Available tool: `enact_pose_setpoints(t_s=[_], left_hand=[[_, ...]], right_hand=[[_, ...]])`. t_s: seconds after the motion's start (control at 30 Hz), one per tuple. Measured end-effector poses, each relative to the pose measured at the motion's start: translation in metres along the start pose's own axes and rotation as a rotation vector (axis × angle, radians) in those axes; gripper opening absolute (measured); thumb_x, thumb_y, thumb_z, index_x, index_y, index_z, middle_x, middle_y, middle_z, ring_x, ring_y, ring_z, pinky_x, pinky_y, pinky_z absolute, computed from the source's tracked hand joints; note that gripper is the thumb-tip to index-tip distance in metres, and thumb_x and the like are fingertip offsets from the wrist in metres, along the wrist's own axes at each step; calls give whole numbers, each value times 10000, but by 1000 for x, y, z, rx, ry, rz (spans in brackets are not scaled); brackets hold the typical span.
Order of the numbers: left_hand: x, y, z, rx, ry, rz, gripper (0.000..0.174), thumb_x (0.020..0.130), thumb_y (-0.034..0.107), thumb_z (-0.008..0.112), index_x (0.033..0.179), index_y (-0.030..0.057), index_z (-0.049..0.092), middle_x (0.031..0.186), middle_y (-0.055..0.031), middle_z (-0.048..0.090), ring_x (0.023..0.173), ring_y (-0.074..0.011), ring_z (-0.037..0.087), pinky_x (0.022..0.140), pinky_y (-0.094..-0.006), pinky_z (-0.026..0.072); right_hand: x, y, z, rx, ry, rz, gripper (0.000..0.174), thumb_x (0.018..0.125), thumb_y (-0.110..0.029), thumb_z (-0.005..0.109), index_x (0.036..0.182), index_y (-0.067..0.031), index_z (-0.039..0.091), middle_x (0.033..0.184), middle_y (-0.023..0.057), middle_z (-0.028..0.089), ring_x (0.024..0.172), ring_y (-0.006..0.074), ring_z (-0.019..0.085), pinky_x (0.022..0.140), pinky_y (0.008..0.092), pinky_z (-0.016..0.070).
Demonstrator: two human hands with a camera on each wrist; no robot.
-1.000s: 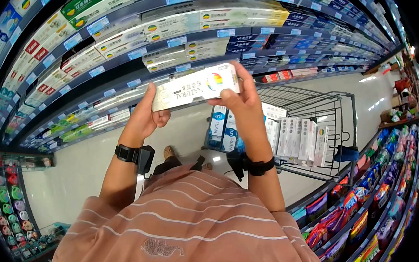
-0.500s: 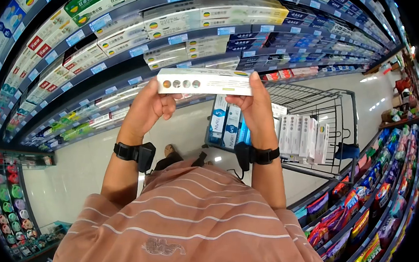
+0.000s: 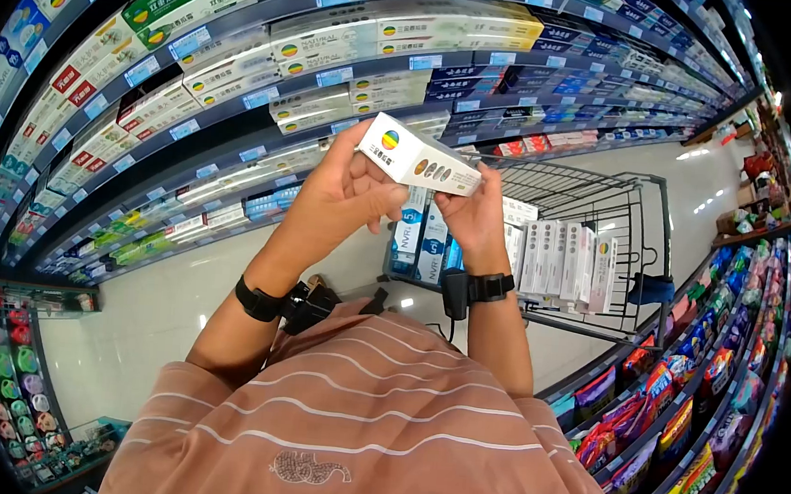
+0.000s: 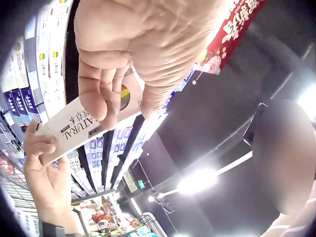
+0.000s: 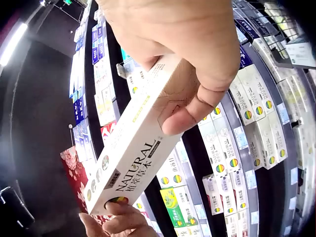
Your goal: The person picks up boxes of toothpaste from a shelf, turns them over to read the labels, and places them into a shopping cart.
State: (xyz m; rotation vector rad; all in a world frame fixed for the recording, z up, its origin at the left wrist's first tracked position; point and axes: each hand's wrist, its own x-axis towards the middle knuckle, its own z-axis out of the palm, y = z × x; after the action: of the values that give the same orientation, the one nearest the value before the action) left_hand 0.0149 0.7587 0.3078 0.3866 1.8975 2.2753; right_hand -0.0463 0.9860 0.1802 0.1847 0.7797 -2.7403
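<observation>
In the head view a white toothpaste box [image 3: 425, 161] is held between both hands, its end with a rainbow-striped circle turned up towards me. My left hand [image 3: 349, 183] grips the end nearest me, fingers on the printed front in the left wrist view. At the far end, my right hand [image 3: 477, 212] pinches the box between thumb and fingers. Large "NATURAL" lettering runs along the box front [image 5: 140, 170] in the right wrist view. Small round pictures line its narrow side.
Shelves of toothpaste boxes [image 3: 323, 51] with blue price tags curve across the front and left. A wire shopping cart [image 3: 596, 184] stands at the right, with white boxes [image 3: 557, 260] and blue NVR boxes [image 3: 431, 241] inside. Colourful bagged goods [image 3: 652, 407] fill the right shelf.
The box has turned from front face up, through its narrow side, to its end facing up. My left hand has moved right and up with it; both hands still hold it.
</observation>
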Motion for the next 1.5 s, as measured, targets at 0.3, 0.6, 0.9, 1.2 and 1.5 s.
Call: enact_pose_setpoints(t_s=[0.3, 0.6, 0.9, 1.2, 1.5], left_hand=[[11, 0, -12, 620, 192, 288, 730, 846, 225, 834, 1447, 50, 459, 1138, -90, 643, 910, -122, 624, 690, -246, 507], [37, 14, -36, 229, 219, 142, 606, 903, 307, 783, 1362, 29, 499, 1041, -89, 661, 774, -124, 635, 633, -248, 545], [46, -8, -63, 245, 379, -99, 507, 998, 512, 562, 1188, 43, 592, 813, -34, 630, 590, -67, 552, 517, -210, 432], [47, -12, -69, 207, 330, -175, 558, 1011, 555, 509, 1072, 20, 654, 756, -37, 621, 576, -81, 536, 510, -229, 419], [44, -18, -76, 193, 321, -133, 581, 1032, 563, 474, 1021, 14, 663, 752, -43, 629, 563, -86, 551, 493, -228, 433]], right_hand=[[0, 4, 4, 24, -85, 80, 477, 1066, -428, 411, 1250, -22, 581, 1110, 125, 706, 1005, 232, 685, 757, 353, 573], [-11, 6, 22, -280, -253, 252, 689, 1071, -594, 231, 1326, -44, 559, 964, 158, 708, 752, 224, 713, 582, 361, 589], [-31, -10, 40, -513, -192, 155, 539, 1075, -454, 379, 1306, -3, 562, 1002, 179, 719, 720, 258, 713, 590, 350, 587], [-26, -14, 30, -389, -212, 225, 561, 1073, -492, 362, 1282, -23, 590, 873, 159, 732, 623, 217, 702, 537, 342, 563], [-22, -13, 31, -249, -143, 250, 605, 1068, -537, 351, 1315, -36, 582, 841, 129, 732, 596, 210, 678, 481, 345, 518]])
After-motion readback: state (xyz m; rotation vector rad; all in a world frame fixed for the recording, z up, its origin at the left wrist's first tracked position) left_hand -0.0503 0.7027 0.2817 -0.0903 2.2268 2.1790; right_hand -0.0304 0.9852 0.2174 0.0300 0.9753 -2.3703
